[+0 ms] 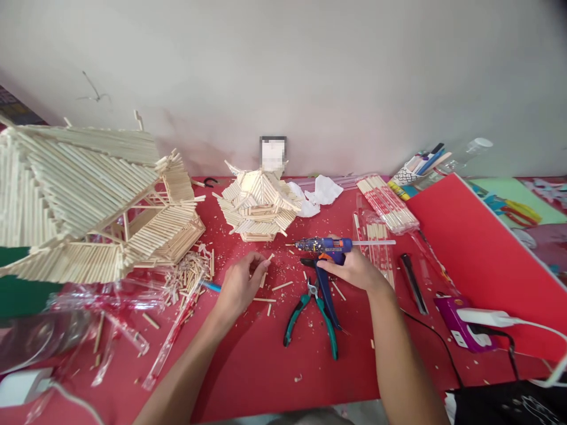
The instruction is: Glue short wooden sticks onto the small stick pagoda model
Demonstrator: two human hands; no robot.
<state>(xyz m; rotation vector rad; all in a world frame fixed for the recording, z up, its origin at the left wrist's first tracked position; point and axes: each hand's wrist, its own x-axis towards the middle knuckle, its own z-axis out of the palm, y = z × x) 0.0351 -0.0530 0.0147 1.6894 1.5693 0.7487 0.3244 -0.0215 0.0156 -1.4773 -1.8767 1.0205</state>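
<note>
My left hand (241, 282) is closed in a pinch on a short wooden stick (270, 258), just in front of the small stick-built pavilion (261, 206). Wrapped around the handle of a blue hot glue gun (328, 245) is my right hand (358, 271). The gun's nozzle points left, towards the pinched piece, and a clear glue stick (374, 242) juts from its back end. Below the gun lie green-handled cutting pliers (313, 292), beside a dark blue tool (328, 298). Cut stick pieces (282, 285) are scattered between my hands.
At the left stands a large stick-built pavilion (84, 183) beside a heap of cut sticks (188, 274) and plastic wrappers (170, 339). Packed chopsticks (387, 203), a pen cup (410, 173), a red board (491, 265) and a purple power strip (465, 324) occupy the right.
</note>
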